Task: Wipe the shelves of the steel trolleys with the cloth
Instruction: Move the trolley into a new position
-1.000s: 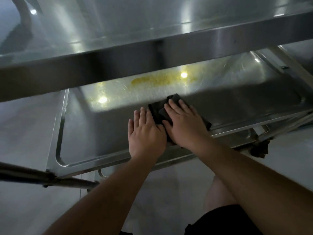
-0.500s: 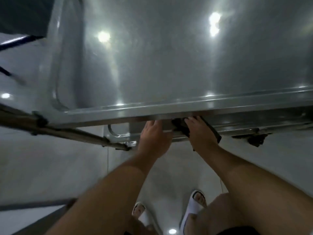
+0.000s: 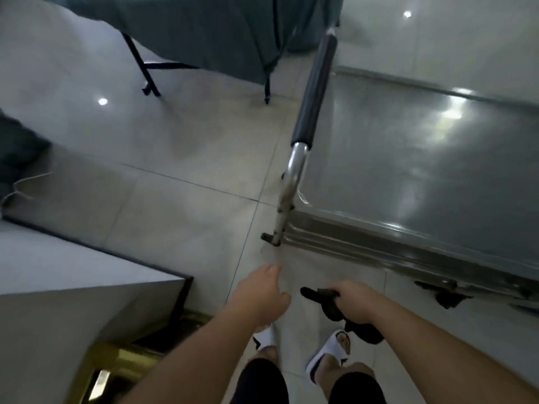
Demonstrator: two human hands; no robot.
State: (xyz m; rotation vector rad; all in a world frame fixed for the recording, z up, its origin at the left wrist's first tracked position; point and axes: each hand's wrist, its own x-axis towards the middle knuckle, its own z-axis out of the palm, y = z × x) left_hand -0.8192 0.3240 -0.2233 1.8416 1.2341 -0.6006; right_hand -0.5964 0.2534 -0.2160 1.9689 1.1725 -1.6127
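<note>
The steel trolley's top shelf [image 3: 423, 158] fills the right side of the head view, with its black-padded push handle [image 3: 316, 88] rising along its left edge. My right hand [image 3: 354, 304] hangs in front of the trolley's near rim and grips the dark cloth [image 3: 328, 303], which bunches out to the left and droops below the fist. My left hand [image 3: 262, 293] is beside it over the tiled floor, fingers loosely curled and holding nothing. Both hands are clear of the trolley.
A grey-topped table corner [image 3: 87, 290] juts in at lower left with a gold-coloured frame [image 3: 116, 363] under it. A table draped in dark green cloth [image 3: 204, 30] stands at the back on black legs. My feet in white slippers [image 3: 329, 354] are on the tiled floor [image 3: 189, 158].
Both hands have come off the lower shelf and out from under the trolley. The view rose and swung left, so the top shelf and handle now show. The right hand bunched up the cloth.
</note>
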